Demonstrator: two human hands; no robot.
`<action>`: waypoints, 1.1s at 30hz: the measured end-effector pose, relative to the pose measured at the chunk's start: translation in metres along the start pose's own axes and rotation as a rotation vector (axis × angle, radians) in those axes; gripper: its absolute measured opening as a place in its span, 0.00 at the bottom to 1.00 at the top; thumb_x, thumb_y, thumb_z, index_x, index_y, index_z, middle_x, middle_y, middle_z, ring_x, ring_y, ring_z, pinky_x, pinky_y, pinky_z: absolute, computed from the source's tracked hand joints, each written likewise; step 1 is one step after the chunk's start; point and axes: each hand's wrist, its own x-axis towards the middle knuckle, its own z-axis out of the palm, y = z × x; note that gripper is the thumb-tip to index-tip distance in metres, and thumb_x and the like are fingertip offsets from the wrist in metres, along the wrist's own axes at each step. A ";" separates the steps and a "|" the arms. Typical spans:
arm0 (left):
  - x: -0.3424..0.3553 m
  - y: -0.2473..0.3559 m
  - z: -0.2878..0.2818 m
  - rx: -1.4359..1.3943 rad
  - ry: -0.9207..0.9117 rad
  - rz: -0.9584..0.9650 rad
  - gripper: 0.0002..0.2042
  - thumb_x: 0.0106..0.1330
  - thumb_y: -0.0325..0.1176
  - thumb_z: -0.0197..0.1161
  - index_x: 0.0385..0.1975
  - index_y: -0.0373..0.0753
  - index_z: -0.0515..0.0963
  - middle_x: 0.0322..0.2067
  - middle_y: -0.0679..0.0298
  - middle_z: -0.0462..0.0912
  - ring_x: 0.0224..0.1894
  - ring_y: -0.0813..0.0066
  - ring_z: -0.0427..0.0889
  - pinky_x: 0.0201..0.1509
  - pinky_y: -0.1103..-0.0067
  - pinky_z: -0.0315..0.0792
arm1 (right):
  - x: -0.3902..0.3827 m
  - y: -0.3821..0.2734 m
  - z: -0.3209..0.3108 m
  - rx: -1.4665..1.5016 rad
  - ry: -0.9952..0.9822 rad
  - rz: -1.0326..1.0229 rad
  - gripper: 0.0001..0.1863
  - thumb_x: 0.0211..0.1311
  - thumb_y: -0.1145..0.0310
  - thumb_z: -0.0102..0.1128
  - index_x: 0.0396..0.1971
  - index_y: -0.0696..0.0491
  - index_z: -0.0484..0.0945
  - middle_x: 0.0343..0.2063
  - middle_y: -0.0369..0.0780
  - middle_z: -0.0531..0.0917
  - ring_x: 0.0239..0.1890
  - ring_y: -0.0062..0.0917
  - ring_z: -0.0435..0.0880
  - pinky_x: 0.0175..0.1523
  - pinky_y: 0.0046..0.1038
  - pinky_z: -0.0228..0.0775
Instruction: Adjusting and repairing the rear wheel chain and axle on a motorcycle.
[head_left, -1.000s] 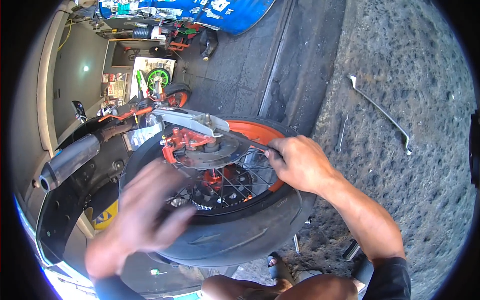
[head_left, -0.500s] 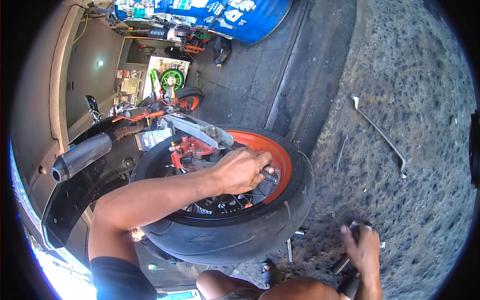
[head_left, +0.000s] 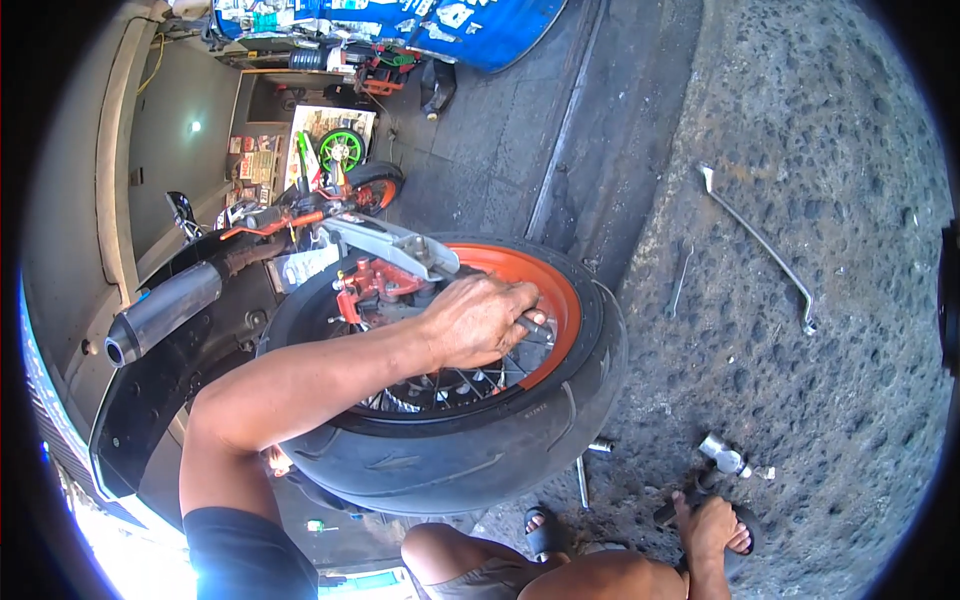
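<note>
My left hand (head_left: 480,322) is closed round a dark metal bar (head_left: 535,330) over the spokes of the motorcycle's rear wheel, whose orange rim (head_left: 555,300) sits inside a black tyre (head_left: 450,465). Beside it are the red brake caliper (head_left: 370,290) and grey swingarm (head_left: 400,250), with the brake disc partly hidden. My right hand (head_left: 708,525), low at the right near my sandalled foot, grips the handle of a metal hammer (head_left: 727,457).
A long wrench (head_left: 760,250), a thin rod (head_left: 683,280) and a socket tool (head_left: 582,480) lie on rough ground. The motorcycle's exhaust (head_left: 170,310) extends left. Behind stand a blue drum (head_left: 490,35) and a green wheel (head_left: 342,150).
My left hand has moved across the wheel onto the dark bar. My right hand has left the wheel and dropped down right, where it has taken hold of the hammer.
</note>
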 end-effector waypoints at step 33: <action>0.006 -0.004 0.008 -0.033 0.092 -0.070 0.09 0.52 0.26 0.68 0.31 0.39 0.75 0.24 0.54 0.83 0.31 0.47 0.84 0.36 0.57 0.77 | 0.099 -0.195 -0.119 1.164 0.551 -1.383 0.13 0.40 0.76 0.76 0.23 0.55 0.76 0.19 0.40 0.80 0.19 0.32 0.82 0.25 0.31 0.73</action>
